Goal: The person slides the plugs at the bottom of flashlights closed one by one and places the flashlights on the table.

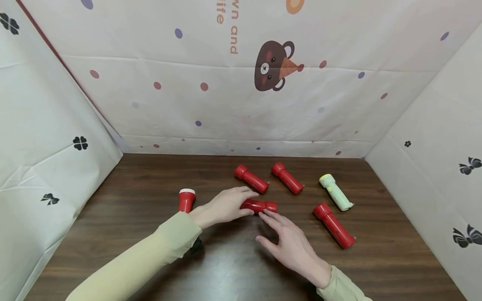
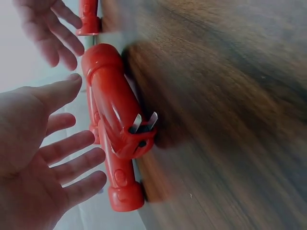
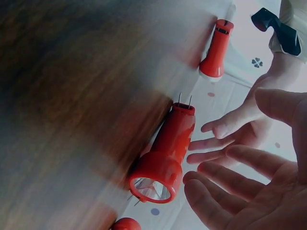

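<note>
A red flashlight [image 1: 259, 205] lies on the table between the two hands, its wider head pointing right. In the left wrist view, two metal plug prongs stick out of the tail of this flashlight [image 2: 115, 103]; the right wrist view shows its clear lens. The left hand [image 1: 229, 205] is over the tail end, fingers spread and relaxed, not wrapped around it. Near the head end, the right hand [image 1: 290, 242] hovers with loosely extended fingers and thumb apart. Both wrist views show gaps between hands and flashlight.
Behind are two red flashlights [image 1: 253, 179] [image 1: 288, 178]. To the right lie a pale green flashlight [image 1: 336, 192] and another red flashlight [image 1: 334, 225]. A white-rimmed red flashlight [image 1: 186, 200] is partly hidden by the left arm. Printed white cloth [image 1: 226, 104] walls the wooden table [image 1: 150, 175].
</note>
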Available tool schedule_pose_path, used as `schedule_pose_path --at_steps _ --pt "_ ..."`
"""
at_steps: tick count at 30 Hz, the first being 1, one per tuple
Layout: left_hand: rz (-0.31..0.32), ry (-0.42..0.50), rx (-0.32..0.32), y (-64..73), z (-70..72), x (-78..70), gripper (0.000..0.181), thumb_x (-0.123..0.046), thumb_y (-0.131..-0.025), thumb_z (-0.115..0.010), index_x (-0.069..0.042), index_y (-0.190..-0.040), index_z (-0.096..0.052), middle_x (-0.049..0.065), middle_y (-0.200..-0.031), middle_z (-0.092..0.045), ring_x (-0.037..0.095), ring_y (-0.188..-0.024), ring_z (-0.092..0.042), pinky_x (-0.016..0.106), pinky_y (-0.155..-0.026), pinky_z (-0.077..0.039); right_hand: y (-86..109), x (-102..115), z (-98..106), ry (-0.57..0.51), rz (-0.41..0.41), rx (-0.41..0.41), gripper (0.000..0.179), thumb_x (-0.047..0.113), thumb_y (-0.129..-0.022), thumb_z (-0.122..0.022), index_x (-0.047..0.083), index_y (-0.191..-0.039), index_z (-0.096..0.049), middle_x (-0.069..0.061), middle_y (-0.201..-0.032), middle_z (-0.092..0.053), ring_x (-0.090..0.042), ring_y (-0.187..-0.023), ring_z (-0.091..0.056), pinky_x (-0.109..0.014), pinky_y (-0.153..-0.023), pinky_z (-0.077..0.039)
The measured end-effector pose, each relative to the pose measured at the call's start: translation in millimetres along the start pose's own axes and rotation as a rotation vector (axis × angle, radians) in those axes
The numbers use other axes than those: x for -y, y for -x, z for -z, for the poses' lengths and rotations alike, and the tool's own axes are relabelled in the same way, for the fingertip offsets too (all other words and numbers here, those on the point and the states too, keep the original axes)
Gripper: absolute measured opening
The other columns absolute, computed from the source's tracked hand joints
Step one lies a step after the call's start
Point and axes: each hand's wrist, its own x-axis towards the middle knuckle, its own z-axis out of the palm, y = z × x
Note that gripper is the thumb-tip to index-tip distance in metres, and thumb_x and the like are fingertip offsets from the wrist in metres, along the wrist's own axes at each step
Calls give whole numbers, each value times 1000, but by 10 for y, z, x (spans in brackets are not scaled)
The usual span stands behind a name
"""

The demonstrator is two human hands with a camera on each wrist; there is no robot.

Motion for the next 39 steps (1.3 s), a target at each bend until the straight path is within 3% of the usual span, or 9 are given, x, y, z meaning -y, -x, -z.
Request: schedule_pose_path --at_steps 10,23,29,39 --pt "4 -37 59 -192 -87 7 55 -33 -94 -80 -15 -144 -64 7 -147 -65 24 -137 -63 43 -114 -54 31 -50 12 -5 0 -114 58 32 -88 -85 10 -139 -68 -7 -142 -71 -26 -130 -69 -49 -103 -60" --pt "-32 -69 92 -347 -153 24 45 -27 -90 -85 -15 -131 -72 5 -128 -75 20 -117 -70 39 -104 -58 -55 -3 -6 -108 -53 -105 52 31 -89 -84 9 -135 -71 -7 -136 -74 -23 -125 -72 -46 -103 -61" --pt "-29 -82 61 -368 -134 64 39 -28 -90 -85 -14 -124 -74 3 -119 -78 19 -105 -69 37 -94 -58 -156 -12 -12 -137 -70 -135 50 27 -90 -84 5 -134 -71 -10 -133 -75 -27 -123 -73 -48 -103 -60" --pt "114 66 -84 -372 -93 140 39 -28 -89 -85 -11 -122 -74 4 -105 -80 18 -88 -65 35 -82 -57 -271 -18 -24 -171 -123 -127 50 27 -91 -83 5 -134 -71 -11 -129 -76 -29 -120 -74 -50 -102 -60"
